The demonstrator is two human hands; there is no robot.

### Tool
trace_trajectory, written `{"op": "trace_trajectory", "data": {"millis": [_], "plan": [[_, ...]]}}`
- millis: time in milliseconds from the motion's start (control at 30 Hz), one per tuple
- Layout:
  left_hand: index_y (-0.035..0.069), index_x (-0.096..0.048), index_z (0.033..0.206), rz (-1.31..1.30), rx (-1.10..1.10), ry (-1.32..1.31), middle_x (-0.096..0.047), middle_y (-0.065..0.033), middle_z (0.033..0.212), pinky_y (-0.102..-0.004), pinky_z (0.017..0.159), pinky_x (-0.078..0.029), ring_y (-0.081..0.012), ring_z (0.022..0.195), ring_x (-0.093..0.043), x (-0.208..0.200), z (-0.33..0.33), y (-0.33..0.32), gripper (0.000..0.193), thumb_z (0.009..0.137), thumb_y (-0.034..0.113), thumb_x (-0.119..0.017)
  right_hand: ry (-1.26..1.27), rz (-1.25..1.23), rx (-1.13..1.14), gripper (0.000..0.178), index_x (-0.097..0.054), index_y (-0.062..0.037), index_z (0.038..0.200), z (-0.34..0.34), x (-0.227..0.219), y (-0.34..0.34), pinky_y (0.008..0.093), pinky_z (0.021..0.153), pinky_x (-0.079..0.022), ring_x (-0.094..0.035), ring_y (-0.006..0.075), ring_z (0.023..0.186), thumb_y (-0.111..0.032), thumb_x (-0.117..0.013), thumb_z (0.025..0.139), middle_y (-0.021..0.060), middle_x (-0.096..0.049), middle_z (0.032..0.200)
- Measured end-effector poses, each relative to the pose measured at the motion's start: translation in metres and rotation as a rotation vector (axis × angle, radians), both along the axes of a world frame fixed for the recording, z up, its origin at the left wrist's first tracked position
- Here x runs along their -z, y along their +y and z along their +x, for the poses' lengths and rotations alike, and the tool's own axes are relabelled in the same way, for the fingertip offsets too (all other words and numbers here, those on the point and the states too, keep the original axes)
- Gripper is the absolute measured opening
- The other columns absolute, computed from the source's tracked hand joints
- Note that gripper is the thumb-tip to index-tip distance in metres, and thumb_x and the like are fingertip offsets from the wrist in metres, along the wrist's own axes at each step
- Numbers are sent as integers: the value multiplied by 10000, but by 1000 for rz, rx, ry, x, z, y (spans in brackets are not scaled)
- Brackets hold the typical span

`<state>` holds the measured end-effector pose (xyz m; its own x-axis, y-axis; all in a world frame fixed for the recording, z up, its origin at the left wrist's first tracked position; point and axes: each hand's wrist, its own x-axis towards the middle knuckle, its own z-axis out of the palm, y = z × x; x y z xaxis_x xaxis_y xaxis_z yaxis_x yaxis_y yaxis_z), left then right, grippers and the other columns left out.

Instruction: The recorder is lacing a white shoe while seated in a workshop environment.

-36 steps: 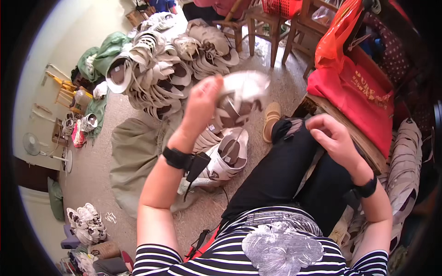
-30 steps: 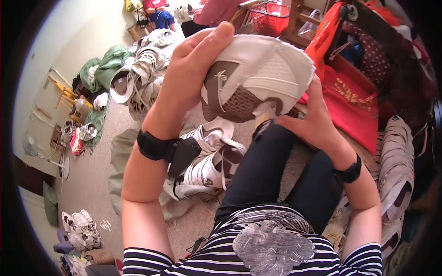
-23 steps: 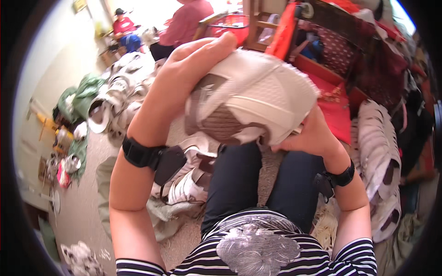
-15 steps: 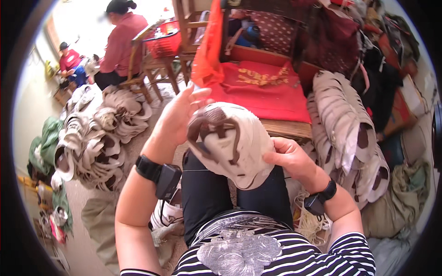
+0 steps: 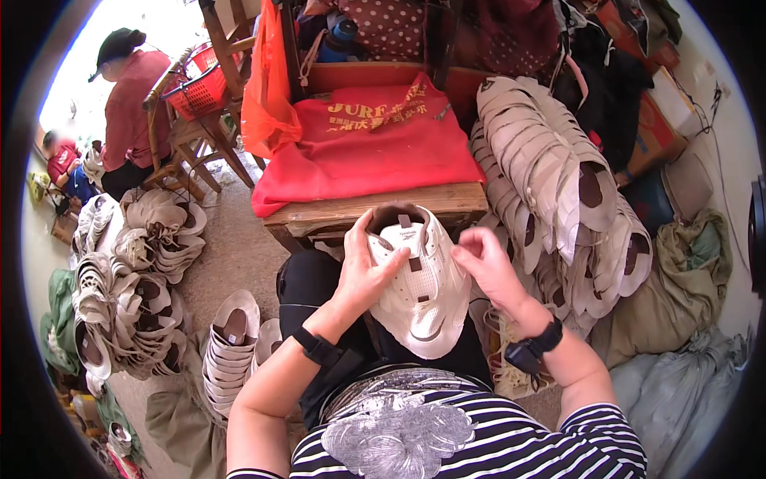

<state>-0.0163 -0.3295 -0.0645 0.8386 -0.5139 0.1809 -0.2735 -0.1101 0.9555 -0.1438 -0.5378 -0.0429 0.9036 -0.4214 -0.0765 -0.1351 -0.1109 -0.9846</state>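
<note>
One firm grip, the left hand [image 5: 361, 275], holds a white shoe upper [image 5: 423, 315] above the lap [image 5: 471, 366], right hand [image 5: 491, 270] narrowed alongside, contents unclear: positioning, seemingly, calling for steadiness next.

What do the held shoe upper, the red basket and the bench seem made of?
Shoe upper: probably matte synthetic leather; smooth, pale panels with textured patches. Basket: likely plastic, slightly glossy, with regular openings. Bench: apparently worn wood, its brown edge showing grain.

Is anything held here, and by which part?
The left hand holds a white shoe upper by its left side, near the ankle opening. The right hand is at its right edge; grip there cannot be told.
</note>
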Motion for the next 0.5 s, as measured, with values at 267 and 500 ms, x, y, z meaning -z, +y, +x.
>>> {"op": "trace_trajectory", "data": {"millis": [267,500], "plan": [[-6,-289,1466,-6,139,158,-431,-200,1402,-369,1103,-355,-261,1313,-430,24,5,-2,766,897,294,-706,-251,-409,-187,609,-399,53,1388,35,26,22,363,1086,-364,-457,307,1282,-370,-576,988,215,-418,1381],[24,-244,1466,-117,170,411,-464,-174,1366,-355,1050,-410,-238,1251,-475,36,12,-1,741,919,245,-692,200,370,-52,468,-579,-47,1281,-10,46,-33,310,992,-431,-580,145,1117,-431,-509,1023,57,-646,1153]]}}
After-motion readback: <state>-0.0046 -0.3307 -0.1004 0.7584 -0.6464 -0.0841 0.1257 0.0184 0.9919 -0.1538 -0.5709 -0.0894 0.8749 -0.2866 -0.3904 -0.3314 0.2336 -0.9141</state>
